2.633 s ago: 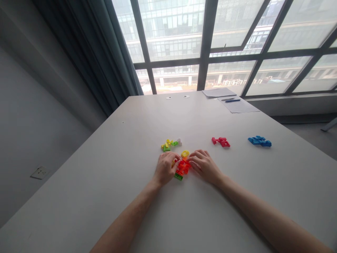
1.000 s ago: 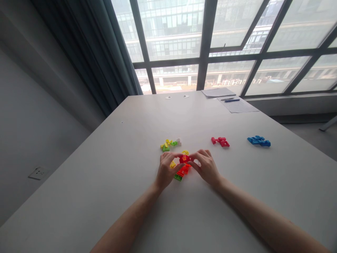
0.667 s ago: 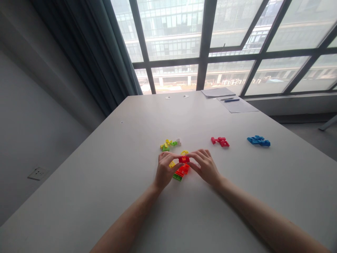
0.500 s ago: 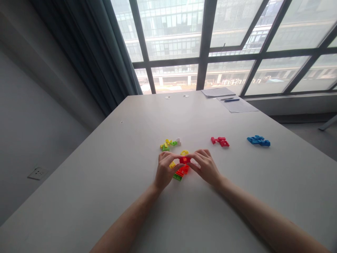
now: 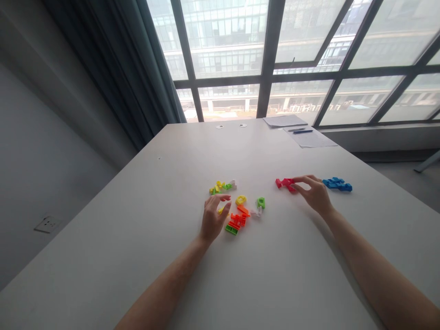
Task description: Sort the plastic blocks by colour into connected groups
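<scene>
My right hand (image 5: 314, 195) is at the small cluster of red plastic building blocks (image 5: 283, 183), thumb and index finger closed on a red block at its right side. My left hand (image 5: 214, 217) hovers over the near pile with thumb and fingers apart, holding nothing. Beside it lie orange-red blocks (image 5: 237, 221), a green block (image 5: 231, 229) and a yellow ring-shaped piece (image 5: 241, 200). A yellow piece is partly hidden behind the left thumb. Slightly right are a green piece (image 5: 261, 202) and a whitish piece (image 5: 256, 212).
Blue blocks (image 5: 337, 184) lie right of my right hand. Yellow, green and white pieces (image 5: 223, 186) sit beyond my left hand. Papers (image 5: 285, 120) and pens (image 5: 302, 131) are at the far right of the white table (image 5: 192, 151), before the window.
Both hands held a red block together over the near pile. My right hand has since moved right to the red cluster; my left hand has let go and opened, uncovering the pieces beneath.
</scene>
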Available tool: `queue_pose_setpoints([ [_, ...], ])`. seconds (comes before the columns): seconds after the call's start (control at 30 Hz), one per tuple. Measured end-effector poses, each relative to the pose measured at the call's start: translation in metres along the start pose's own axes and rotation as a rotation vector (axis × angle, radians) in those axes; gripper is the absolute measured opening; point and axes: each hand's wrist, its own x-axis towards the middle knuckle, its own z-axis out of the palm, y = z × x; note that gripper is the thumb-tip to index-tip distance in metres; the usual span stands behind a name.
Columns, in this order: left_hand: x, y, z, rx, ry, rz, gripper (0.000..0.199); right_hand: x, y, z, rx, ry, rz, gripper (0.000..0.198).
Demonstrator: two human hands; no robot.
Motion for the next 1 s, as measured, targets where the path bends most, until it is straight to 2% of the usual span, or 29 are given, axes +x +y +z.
queue_pose_setpoints([
  [0.13, 0.000, 0.000, 0.000, -0.008, 0.016, -0.007, 0.013, -0.005, 0.014, 0.000, 0.031, -0.091, -0.041, 0.037],
  [0.27, 0.000, 0.000, 0.000, -0.008, 0.023, -0.003, 0.013, -0.008, 0.017, 0.004, -0.046, -0.163, -0.106, 0.037],
  [0.63, 0.000, 0.001, 0.000, -0.021, 0.023, -0.006, 0.012, -0.009, 0.019, 0.007, -0.221, -0.200, -0.063, 0.025],
  [1.0, 0.001, 0.000, 0.000, -0.026, 0.015, -0.008, 0.012, -0.011, 0.022, 0.007, -0.225, -0.191, -0.067, 0.030],
])
